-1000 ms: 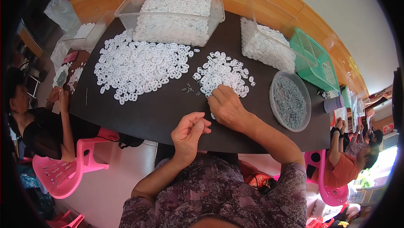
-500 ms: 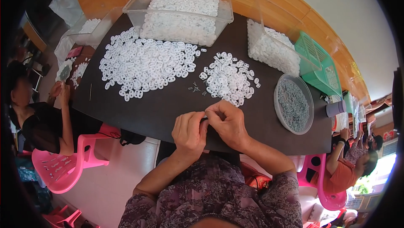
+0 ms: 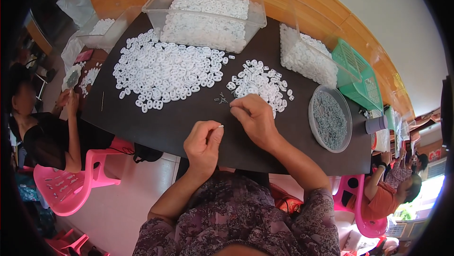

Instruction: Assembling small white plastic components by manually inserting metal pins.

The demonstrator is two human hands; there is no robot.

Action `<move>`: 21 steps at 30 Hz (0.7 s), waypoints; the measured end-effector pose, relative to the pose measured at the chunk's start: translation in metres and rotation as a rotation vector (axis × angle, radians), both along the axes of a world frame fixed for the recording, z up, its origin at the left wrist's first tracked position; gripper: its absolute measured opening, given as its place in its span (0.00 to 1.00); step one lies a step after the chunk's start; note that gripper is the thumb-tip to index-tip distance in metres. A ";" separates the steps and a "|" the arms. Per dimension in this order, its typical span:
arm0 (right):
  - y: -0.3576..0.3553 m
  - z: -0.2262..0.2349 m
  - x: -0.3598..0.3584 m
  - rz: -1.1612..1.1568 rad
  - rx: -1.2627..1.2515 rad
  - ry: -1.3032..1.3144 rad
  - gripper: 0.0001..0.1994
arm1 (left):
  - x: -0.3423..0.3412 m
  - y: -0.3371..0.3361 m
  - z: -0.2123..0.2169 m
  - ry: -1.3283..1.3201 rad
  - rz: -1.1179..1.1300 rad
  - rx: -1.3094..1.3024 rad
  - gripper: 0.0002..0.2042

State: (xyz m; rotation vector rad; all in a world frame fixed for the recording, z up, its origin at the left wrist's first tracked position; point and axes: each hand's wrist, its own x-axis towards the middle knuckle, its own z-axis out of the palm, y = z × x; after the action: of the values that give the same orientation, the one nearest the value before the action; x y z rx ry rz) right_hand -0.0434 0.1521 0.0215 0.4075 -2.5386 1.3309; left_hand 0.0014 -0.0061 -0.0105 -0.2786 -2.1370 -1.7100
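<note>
My left hand (image 3: 202,146) is closed in a pinch above the near part of the dark table. Between thumb and forefinger the tip of a small white plastic piece (image 3: 221,126) shows; the rest is covered by the fingers. Further forward, my right hand (image 3: 257,120) has its thumb and fingertips drawn together beside a few small grey pins (image 3: 221,99). Whether anything sits in those fingertips cannot be made out. Just beyond the right hand lies a small heap of white oval pieces (image 3: 260,80) with two holes each.
A bigger heap of white ovals (image 3: 165,69) spreads at left, before a clear bin (image 3: 255,12). Another clear bin (image 3: 295,12), a green basket (image 3: 362,78) and a round tub (image 3: 349,135) of grey pins stand right. A thin rod (image 3: 102,101) lies left. People sit on both sides.
My hands, together before, have come apart. The left moved slightly back with the white piece; the right went forward to the loose grey pins.
</note>
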 end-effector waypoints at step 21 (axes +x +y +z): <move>-0.006 -0.019 -0.052 -0.016 0.544 0.403 0.06 | -0.002 -0.007 -0.009 -0.206 -0.157 0.641 0.04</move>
State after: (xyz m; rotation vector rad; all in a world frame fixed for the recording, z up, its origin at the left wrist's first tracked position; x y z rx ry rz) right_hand -0.0957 0.1463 0.0022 0.6736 -2.4980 0.4606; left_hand -0.0006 -0.0132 -0.0199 -0.0879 -1.5972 -2.4920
